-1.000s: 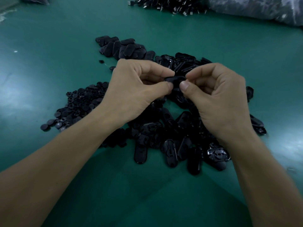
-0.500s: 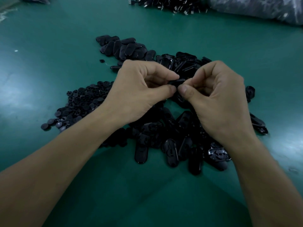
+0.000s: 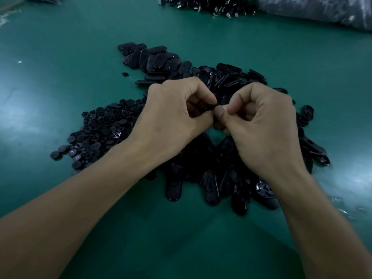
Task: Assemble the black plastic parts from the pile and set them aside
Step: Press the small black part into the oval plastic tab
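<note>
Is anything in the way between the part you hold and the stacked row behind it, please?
Nothing visible: left hand and right hand pinch the part above the pile; the stacked row lies uncovered beyond.

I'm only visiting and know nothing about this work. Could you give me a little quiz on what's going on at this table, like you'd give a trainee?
1. True or false: the left hand and the right hand both pinch one small black part between their fingers.
2. Where does the heap of small round pieces lie? A) on the left hand's side B) on the right hand's side C) inside a box
3. Fill in: the oblong parts lie loose on a ___ table.
Key: 1 true; 2 A; 3 green.
</note>
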Demonstrator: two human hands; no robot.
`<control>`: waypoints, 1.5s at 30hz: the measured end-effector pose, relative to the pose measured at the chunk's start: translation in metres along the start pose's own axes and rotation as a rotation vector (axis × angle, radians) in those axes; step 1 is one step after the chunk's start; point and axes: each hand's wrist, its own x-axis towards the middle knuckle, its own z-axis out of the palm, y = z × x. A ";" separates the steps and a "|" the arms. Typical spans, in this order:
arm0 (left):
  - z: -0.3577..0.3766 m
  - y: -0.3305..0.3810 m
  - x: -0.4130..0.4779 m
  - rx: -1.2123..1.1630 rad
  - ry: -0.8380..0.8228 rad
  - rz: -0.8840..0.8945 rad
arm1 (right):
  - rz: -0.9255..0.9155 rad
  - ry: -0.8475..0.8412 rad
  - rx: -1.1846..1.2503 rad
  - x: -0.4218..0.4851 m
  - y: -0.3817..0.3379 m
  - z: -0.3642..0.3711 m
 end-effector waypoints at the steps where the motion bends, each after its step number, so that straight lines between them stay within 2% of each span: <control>1: 0.000 0.000 0.000 0.019 0.013 0.005 | -0.002 -0.020 0.018 0.000 -0.001 0.000; 6: -0.004 -0.003 0.003 0.058 0.045 -0.001 | -0.013 -0.070 0.110 0.001 0.001 0.001; 12: -0.002 -0.005 0.007 -0.248 -0.076 -0.199 | -0.068 -0.050 -0.006 0.007 0.012 -0.002; 18: -0.008 -0.006 0.010 -0.415 -0.173 -0.265 | 0.019 -0.154 0.240 0.011 0.014 -0.007; 35: -0.007 -0.008 0.008 -0.393 -0.125 -0.282 | 0.025 -0.150 0.165 0.009 0.016 -0.006; 45: -0.004 -0.006 0.006 -0.377 -0.090 -0.255 | 0.005 -0.080 0.102 0.008 0.015 0.000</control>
